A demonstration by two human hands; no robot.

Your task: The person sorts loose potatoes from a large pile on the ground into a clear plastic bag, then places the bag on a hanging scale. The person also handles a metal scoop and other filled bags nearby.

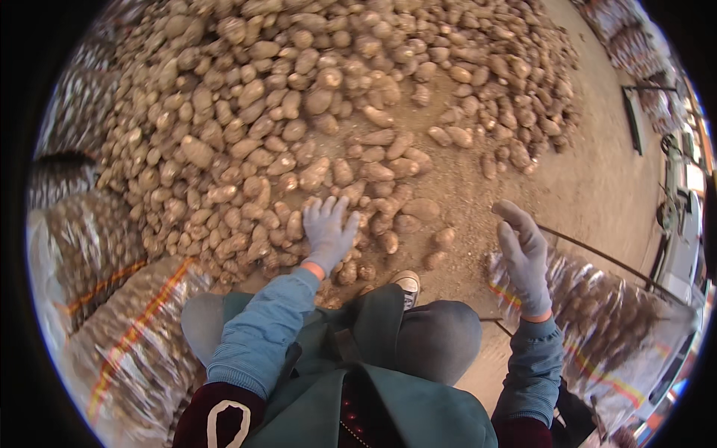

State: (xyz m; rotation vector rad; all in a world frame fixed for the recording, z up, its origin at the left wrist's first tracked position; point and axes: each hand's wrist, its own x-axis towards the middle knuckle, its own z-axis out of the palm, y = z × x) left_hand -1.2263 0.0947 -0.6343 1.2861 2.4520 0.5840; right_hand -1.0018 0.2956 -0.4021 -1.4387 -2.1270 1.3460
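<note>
My left hand (330, 232), in a light grey glove, lies with spread fingers on the near edge of a large heap of taro corms (246, 101). It touches the corms under it, and whether it grips one is hidden. My right hand (524, 252), gloved alike, is raised over the dusty floor to the right, its thumb and fingers apart and nothing seen between them. Between the hands lie loose corms, among them a wide one (421, 209) and a pair closer to my shoe (408, 284).
Filled clear bags of corms (140, 341) with red and yellow bands stand at my left. Another filled bag (610, 313) lies close by my right forearm, with a dark rod (594, 253) beyond it. More bags (630, 47) and a wheeled frame (672, 185) line the far right.
</note>
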